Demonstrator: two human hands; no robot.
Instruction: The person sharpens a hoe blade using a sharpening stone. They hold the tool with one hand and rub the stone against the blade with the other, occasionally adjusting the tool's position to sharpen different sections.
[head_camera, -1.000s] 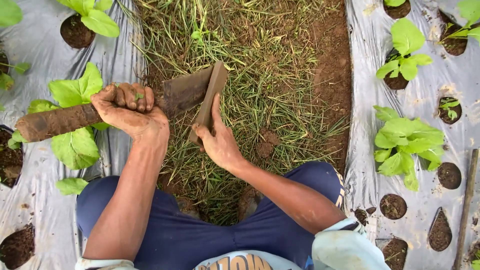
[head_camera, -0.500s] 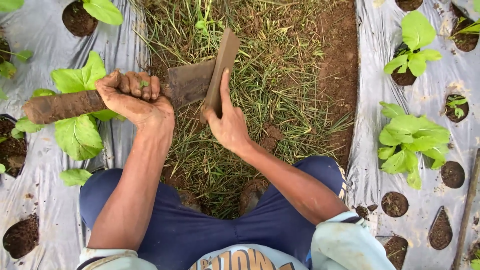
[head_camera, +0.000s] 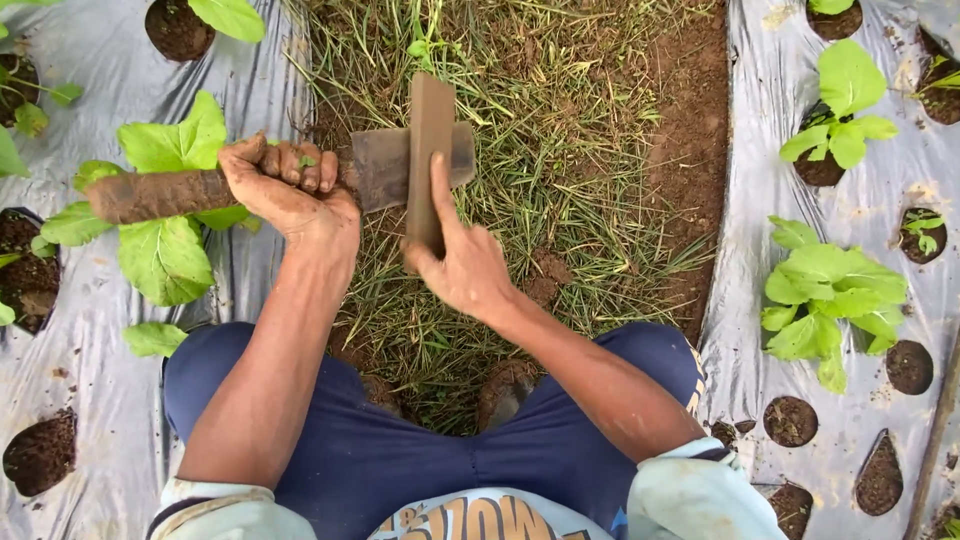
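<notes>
Gripping the mud-caked handle (head_camera: 160, 195) with my left hand (head_camera: 290, 195), all the fingers (head_camera: 305, 168) wrapped tight over the top of it, no gap at all. That handle runs out to my left over a leafy green plant (head_camera: 165, 250), and the flat metal blade (head_camera: 385, 168) sticks out to the right of my fist, above the grassy strip (head_camera: 560, 160) between the plastic-covered beds.

My right hand (head_camera: 465, 265) has a flat brown stone (head_camera: 430, 150) (long, rectangular, looks like a sharpening block) laid straight across the blade. Thumb runs up along the stone's face and the other fingers are curled round its lower end, so it's a closed grip, though the fingertips themselves are hidden underneath. Stone and blade are touching where they cross.

I'm crouched over the grass with my knees in dark blue trousers (head_camera: 400, 460) either side. Silver mulch sheet (head_camera: 750, 300) on the right has more seedlings (head_camera: 830, 290) in soil holes.
</notes>
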